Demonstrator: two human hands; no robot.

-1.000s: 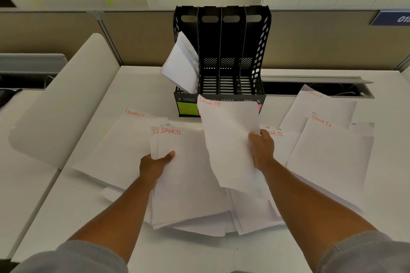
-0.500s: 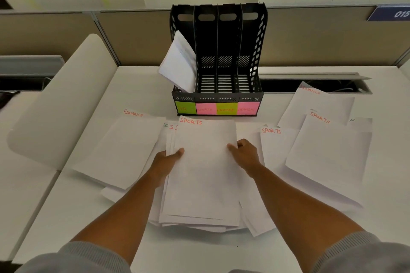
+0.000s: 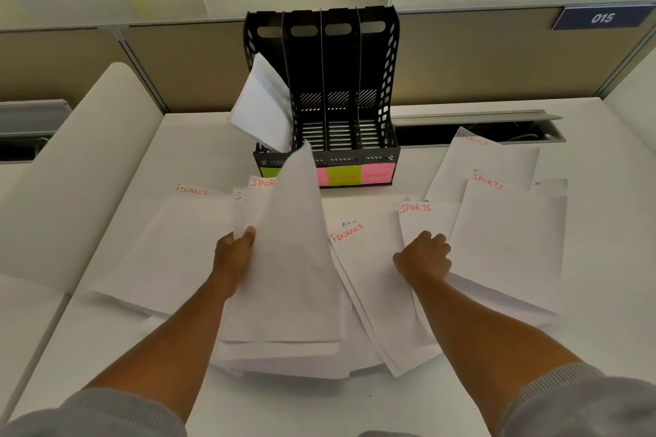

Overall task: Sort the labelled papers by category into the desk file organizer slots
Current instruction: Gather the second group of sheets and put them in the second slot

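A black file organizer (image 3: 388,82) with several slots stands at the back of the desk, green and pink labels along its front. One sheet (image 3: 261,105) leans out of its leftmost slot. My left hand (image 3: 234,252) grips a small stack of SPORTS sheets (image 3: 294,241) by the left edge, and the top sheet curls up over the organizer's front. My right hand (image 3: 424,255) rests with curled fingers on another SPORTS sheet (image 3: 415,220). Between my hands lies a FINANCE sheet (image 3: 358,252). Other sheets, FINANCE (image 3: 177,241) at left and SPORTS (image 3: 511,241) at right, are spread flat.
A white curved panel (image 3: 71,174) slopes along the desk's left side. A cable slot (image 3: 479,129) with a raised metal lid opens behind the right-hand papers. A beige partition (image 3: 479,60) backs the desk, with a blue 015 sign (image 3: 601,17).
The sheet held by my right hand was laid on the SPORTS stack. My left hand then lifted that stack's edge, uncovering a FINANCE sheet, and my right hand moved right onto another SPORTS sheet.
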